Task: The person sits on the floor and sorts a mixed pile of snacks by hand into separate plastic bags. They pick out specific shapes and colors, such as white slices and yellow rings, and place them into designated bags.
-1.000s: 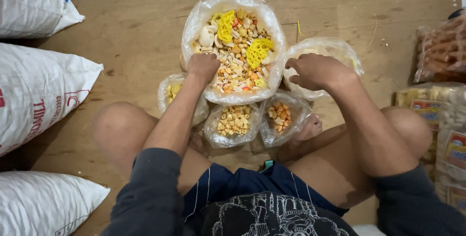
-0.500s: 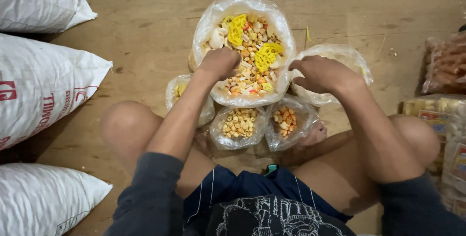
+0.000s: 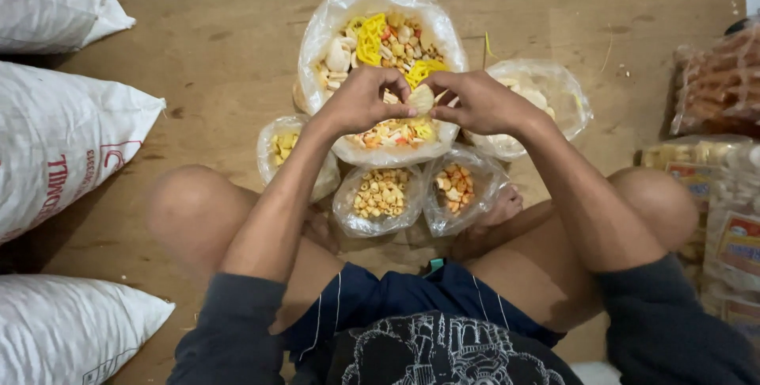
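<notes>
Hands are meeting over the big bag (image 3: 321, 32) of mixed snacks: left hand (image 3: 360, 102) and right hand (image 3: 479, 101) are both pinching a pale cracker (image 3: 421, 99), smaller bags (image 3: 380, 199) sitting just below.

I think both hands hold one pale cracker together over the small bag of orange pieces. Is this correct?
Not quite. In the head view the left hand and the right hand do hold one pale cracker together, but over the big bag of mixed snacks, not over the small bag of orange pieces, which sits nearer the person.
</notes>
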